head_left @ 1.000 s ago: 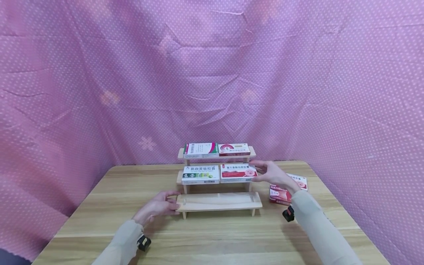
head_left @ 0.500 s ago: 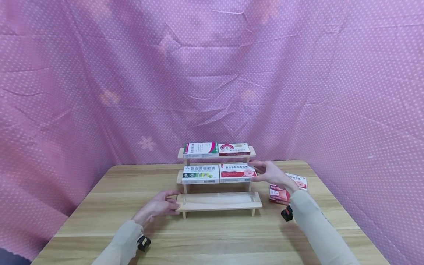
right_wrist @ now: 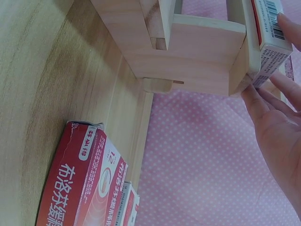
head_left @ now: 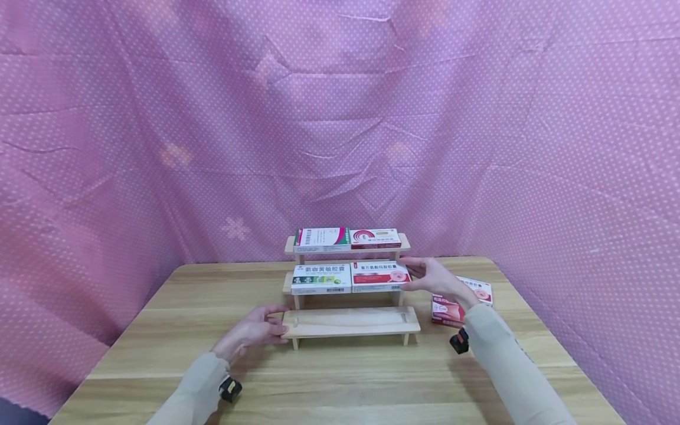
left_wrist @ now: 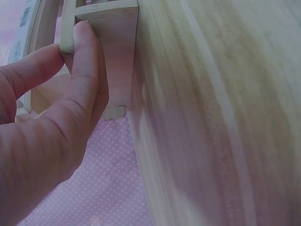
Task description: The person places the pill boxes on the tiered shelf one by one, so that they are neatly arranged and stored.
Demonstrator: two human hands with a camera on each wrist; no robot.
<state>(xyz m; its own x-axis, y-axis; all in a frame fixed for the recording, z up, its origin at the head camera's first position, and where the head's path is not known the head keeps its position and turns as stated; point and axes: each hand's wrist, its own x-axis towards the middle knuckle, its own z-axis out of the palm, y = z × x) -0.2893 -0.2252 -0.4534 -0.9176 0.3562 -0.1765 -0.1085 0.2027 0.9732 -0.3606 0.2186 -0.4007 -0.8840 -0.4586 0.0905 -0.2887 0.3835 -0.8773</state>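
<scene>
We note the left hand (head_left: 254,332) gripping the left end of the bottom tier of the 3-tier wooden rack (head_left: 350,323), thumb and fingers curled round its edge. Right hand (head_left: 432,276): fingers nearly straight, tips pressing the right end of the red-and-white medicine box (head_left: 381,276) on the middle tier. 2 more red boxes (head_left: 461,302) lie on the table (head_left: 340,378), just right of the rack.
</scene>
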